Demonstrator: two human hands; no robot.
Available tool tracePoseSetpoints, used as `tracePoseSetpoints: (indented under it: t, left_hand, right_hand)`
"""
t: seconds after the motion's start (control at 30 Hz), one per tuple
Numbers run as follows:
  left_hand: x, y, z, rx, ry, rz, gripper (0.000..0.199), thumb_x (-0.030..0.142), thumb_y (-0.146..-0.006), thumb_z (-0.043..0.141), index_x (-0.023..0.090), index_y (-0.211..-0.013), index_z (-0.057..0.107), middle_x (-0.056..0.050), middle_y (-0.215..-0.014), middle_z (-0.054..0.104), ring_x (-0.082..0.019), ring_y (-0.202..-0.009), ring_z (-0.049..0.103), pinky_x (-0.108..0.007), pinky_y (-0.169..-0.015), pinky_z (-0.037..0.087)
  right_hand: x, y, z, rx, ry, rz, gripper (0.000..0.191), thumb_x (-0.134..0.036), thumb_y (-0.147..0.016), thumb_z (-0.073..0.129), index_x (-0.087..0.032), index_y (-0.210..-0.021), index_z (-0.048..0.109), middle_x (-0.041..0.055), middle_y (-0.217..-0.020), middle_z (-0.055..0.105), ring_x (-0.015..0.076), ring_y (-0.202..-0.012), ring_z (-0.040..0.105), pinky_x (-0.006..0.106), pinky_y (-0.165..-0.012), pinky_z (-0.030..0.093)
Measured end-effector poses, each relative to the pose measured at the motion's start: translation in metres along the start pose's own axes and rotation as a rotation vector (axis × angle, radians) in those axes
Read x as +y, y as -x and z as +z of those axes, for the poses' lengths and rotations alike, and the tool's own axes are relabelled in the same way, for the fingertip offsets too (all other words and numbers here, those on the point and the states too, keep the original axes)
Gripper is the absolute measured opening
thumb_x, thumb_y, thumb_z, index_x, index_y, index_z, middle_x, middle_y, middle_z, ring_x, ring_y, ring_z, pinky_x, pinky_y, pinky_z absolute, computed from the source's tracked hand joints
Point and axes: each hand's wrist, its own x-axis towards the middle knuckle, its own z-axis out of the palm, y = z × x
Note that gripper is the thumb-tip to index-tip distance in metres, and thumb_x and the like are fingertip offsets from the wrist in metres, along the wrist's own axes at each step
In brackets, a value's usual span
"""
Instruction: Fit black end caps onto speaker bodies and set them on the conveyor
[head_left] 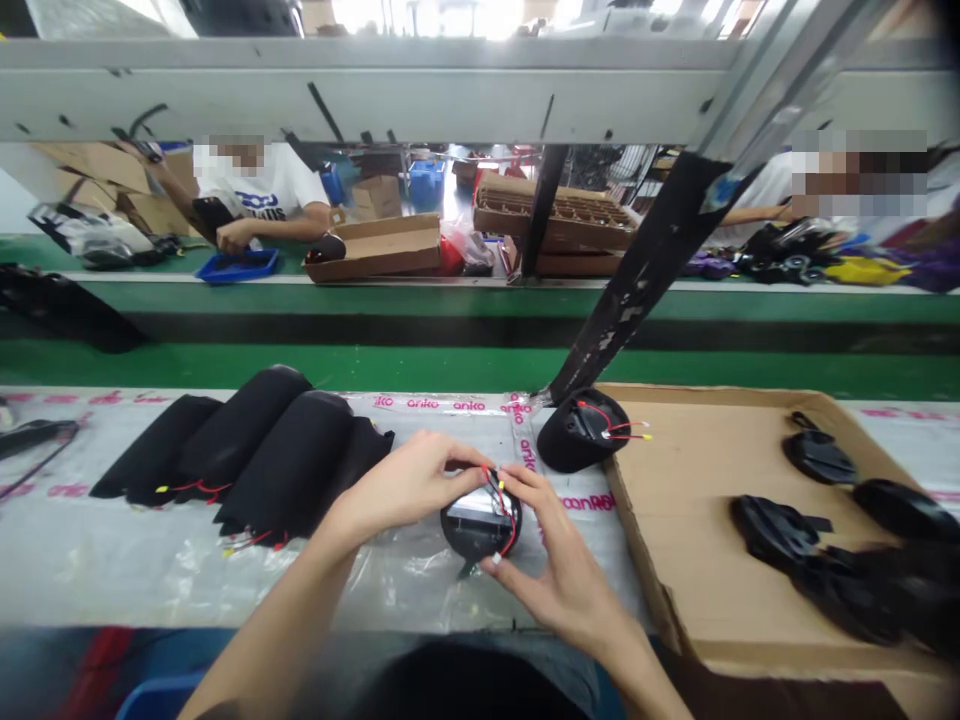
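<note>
A black round housing [469,545] stands between my hands, its open end facing up. Inside it shows a silver block [474,508], and thin red wires [515,530] with small red, yellow and white connectors run over its right side. My left hand [420,485] is closed at the far left rim, thumb and fingers near the red connector. Curved round the right side, my right hand [559,555] has its forefinger at the far rim and its thumb by the white connector. Whether either hand also pinches a wire, I cannot tell.
Several black fabric-covered cylinders [255,440] lie at left, some with wires out. Another wired black cylinder [574,445] leans beside a cardboard tray [675,480] holding black plastic parts [780,530]. A slanted black post [622,300] rises behind. Two people work across the green bench.
</note>
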Motion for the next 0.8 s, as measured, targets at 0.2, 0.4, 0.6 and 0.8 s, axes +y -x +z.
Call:
tracePoseSetpoints:
  t: [0.2, 0.4, 0.6, 0.8]
  left_hand:
    - [-0.002, 0.011, 0.022, 0.149, -0.008, -0.096, 0.031, 0.031, -0.1, 0.064, 0.026, -0.122, 0.085, -0.004, -0.107, 0.088, -0.029, -0.101, 0.082, -0.038, -0.092, 0.062]
    - [-0.016, 0.01, 0.038, 0.252, 0.223, -0.129, 0.028, 0.035, -0.096, 0.068, 0.024, -0.112, 0.088, -0.005, -0.116, 0.087, -0.033, -0.112, 0.081, -0.044, -0.102, 0.06]
    - [-0.019, 0.0, 0.035, 0.201, 0.231, -0.117, 0.023, 0.033, -0.092, 0.069, 0.023, -0.104, 0.085, -0.006, -0.111, 0.088, -0.032, -0.105, 0.082, -0.042, -0.094, 0.06]
    - [-0.017, 0.0, 0.039, 0.265, 0.257, -0.186, 0.026, 0.032, -0.089, 0.073, 0.024, -0.111, 0.06, -0.004, -0.103, 0.089, -0.025, -0.085, 0.081, -0.033, -0.078, 0.055]
  right_hand:
    - [-0.002, 0.0, 0.005, 0.056, -0.095, 0.057, 0.079, -0.022, -0.083, 0.089, -0.034, -0.153, 0.054, 0.0111, -0.161, 0.055, 0.0357, -0.155, 0.05, 0.06, -0.129, 0.042]
    - [-0.015, 0.0, -0.031, -0.107, -0.436, 0.154, 0.053, -0.034, -0.101, 0.073, -0.035, -0.152, 0.058, 0.0088, -0.162, 0.057, 0.0304, -0.152, 0.055, 0.052, -0.122, 0.052]
    - [-0.045, -0.056, -0.061, -0.191, 0.016, 0.214, 0.033, -0.04, -0.111, 0.053, -0.019, -0.105, 0.078, 0.0063, -0.095, 0.081, 0.0211, -0.083, 0.077, 0.031, -0.073, 0.062]
    - [-0.054, -0.108, -0.063, -0.407, 0.246, 0.125, 0.012, -0.019, -0.092, 0.072, -0.016, -0.083, 0.078, 0.0034, -0.075, 0.079, 0.0187, -0.071, 0.074, 0.025, -0.067, 0.05]
